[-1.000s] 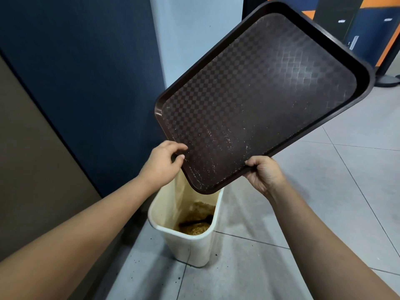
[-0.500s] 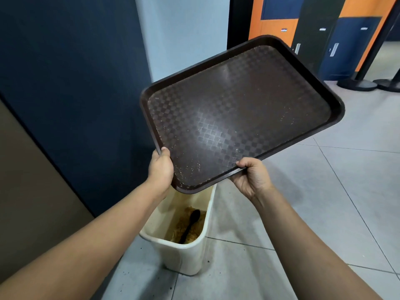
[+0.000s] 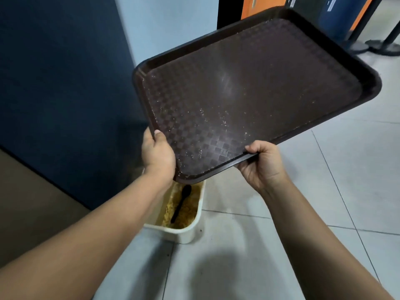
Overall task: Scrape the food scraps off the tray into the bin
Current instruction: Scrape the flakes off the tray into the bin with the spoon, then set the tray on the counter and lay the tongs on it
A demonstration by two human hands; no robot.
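A dark brown tray (image 3: 249, 87) with a chequered surface is held in the air, tilted a little, its near corner over the bin. Only fine crumbs (image 3: 218, 120) speckle its near half. My left hand (image 3: 158, 154) grips the left rim, thumb on top. My right hand (image 3: 263, 165) grips the near rim from below. Below stands a cream bin (image 3: 188, 231) on the floor, holding yellowish food scraps (image 3: 188, 211) and a black spoon (image 3: 181, 202). My left forearm hides the bin's left side.
A dark blue wall panel (image 3: 65, 83) runs along the left, close to the bin. Grey floor tiles (image 3: 324, 202) spread to the right. Black barrier post bases (image 3: 376, 46) and orange and blue doors stand at the back right.
The tray has dropped from a steep tilt to nearly flat. My left hand went from an open touch at the corner to a grip on the left rim. The view has shifted.
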